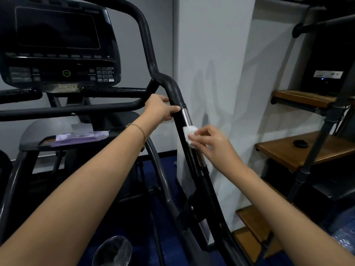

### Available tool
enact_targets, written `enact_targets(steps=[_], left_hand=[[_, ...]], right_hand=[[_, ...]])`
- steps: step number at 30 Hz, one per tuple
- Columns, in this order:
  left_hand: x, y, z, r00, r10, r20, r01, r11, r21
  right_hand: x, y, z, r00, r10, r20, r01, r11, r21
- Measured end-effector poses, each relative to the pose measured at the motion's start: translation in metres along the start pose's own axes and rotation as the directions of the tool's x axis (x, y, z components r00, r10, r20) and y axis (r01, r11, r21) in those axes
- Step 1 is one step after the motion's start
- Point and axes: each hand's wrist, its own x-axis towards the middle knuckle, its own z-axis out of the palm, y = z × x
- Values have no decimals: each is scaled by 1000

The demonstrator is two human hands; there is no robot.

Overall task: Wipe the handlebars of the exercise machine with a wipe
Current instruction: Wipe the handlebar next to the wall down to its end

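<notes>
wipe [189, 133] under right hand [209, 142] fingertips

Wooden shelves [278, 150] (a small black disc [300, 144] on one) stand beside the white wall [211, 54].

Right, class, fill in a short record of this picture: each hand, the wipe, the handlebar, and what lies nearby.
left hand: grips the handlebar just above its metal strip
right hand: pinches the wipe
wipe: white, crumpled, held against the metal strip
nearby: console, purple pack on the tray, wooden shelves
</notes>
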Motion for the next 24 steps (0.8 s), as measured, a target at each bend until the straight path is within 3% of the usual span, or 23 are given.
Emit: enact_targets(steps=[4,10,16,20,24], left_hand=[[-2,2,1,1000,-10,-9,10,1000,0],[-4,3,2,1000,-22,4,22,999,-33],[-14,5,3,999,-45,6,45,992,-121],[-18,3,6,999,-43,-6,42,988,-152],[-19,4,7,999,-39,-18,36,990,-139]], right_hand=[[22,-3,5,998,1,-58,-4,999,-50],[-28,1,11,977,-159,-143,130,972,-193],[-9,-10,12,988,-64,-138,41,985,-165],[-52,-10,15,973,-121,-197,77,973,-216],[-73,-9,13,978,-133,-163,91,965,-245]])
